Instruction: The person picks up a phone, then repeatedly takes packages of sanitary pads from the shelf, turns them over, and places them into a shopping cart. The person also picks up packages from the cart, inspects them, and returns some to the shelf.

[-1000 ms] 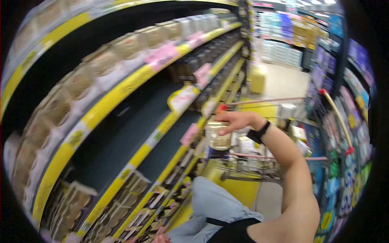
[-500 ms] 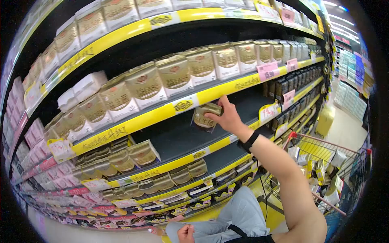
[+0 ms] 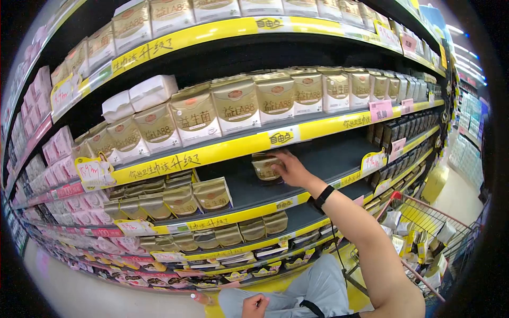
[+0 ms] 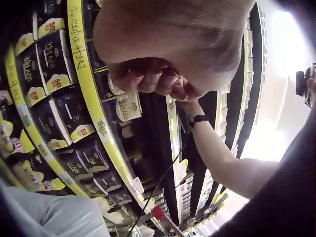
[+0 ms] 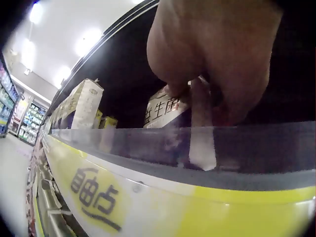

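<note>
My right hand [image 3: 294, 169] grips a gold pack of sanitary pads [image 3: 263, 167] by its top and side, within the dark gap of a middle shelf [image 3: 249, 193]. In the right wrist view, the pack [image 5: 165, 108] shows just behind the clear shelf lip [image 5: 148, 143], its far side hidden by the fingers. Several similar gold packs [image 3: 211, 194] stand to its left on the same shelf. Low over my lap, my left hand [image 3: 255, 306] has loosely curled fingers with nothing in them; the left wrist view shows these fingers [image 4: 165, 81] closer.
A row of gold-and-white packs [image 3: 236, 106] fills the shelf above, behind a yellow label strip [image 3: 244, 143]. Smaller gold packs [image 3: 228, 237] line the shelf below. A wire shopping cart [image 3: 456, 238] full of packs stands at my right. Pink packs [image 3: 55, 146] are at far left.
My right hand has carried the pack from beside the cart into the shelf gap, and deeper in since half a second ago. My head view has turned left toward the shelves.
</note>
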Tool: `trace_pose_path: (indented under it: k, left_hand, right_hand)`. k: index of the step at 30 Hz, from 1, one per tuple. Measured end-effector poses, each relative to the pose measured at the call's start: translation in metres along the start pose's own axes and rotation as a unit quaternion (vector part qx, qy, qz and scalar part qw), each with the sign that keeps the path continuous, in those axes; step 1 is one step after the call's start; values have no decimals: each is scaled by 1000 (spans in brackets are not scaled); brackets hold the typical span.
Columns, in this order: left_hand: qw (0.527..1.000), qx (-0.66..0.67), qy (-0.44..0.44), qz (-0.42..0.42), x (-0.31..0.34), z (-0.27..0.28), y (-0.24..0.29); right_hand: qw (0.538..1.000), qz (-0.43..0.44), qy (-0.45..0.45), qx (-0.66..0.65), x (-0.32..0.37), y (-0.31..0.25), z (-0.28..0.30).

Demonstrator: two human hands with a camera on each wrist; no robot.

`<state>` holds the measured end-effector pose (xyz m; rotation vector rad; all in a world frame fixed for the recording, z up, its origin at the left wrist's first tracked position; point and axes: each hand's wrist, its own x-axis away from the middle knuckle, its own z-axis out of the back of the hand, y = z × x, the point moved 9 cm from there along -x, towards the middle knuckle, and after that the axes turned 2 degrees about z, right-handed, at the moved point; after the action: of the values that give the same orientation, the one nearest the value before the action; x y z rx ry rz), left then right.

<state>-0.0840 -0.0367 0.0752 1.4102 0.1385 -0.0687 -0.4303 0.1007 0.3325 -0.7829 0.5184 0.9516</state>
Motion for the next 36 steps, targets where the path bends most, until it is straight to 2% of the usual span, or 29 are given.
trace_pose_path:
  k: [4, 6, 7, 10, 14, 16, 20, 23, 26, 28, 33, 36]
  left_hand:
    - [999, 37, 24, -2, -1, -1, -2]
    - [1000, 17, 21, -11, 3, -1, 13]
    - [999, 23, 26, -10, 6, 1, 17]
    - [999, 3, 37, -12, 15, 11, 19]
    - [998, -4, 58, 13, 27, 27, 0]
    - [997, -7, 72, 17, 32, 34, -11]
    - [997, -19, 76, 17, 33, 38, -25]
    - [997, -15, 70, 20, 28, 33, -18]
    - [998, -19, 59, 24, 24, 23, -12]
    - [998, -34, 50, 16, 23, 16, -16]
    - [998, -61, 26, -7, 17, 4, -4]
    - [999, -51, 8, 4, 12, -3, 1]
  right_hand:
    - [997, 16, -37, -60, -21, -9, -48]
    - [993, 36, -55, -95, -32, -38, -61]
    - [994, 68, -53, -67, -36, -54, -65]
    - [994, 9, -87, -69, -45, -64, -93]
    - [994, 8, -91, -68, -53, -79, -113]
    - [987, 34, -91, -127, -56, -81, -126]
    - [977, 60, -120, -169, -56, -90, -133]
    - [977, 52, -137, -153, -54, -78, -143]
    - [976, 7, -169, -137, -49, -65, -146]
    - [973, 28, -173, -148, -45, -65, -140]
    - [953, 66, -219, -197, -30, -86, -126]
    - [963, 28, -208, -170, -33, -97, -119]
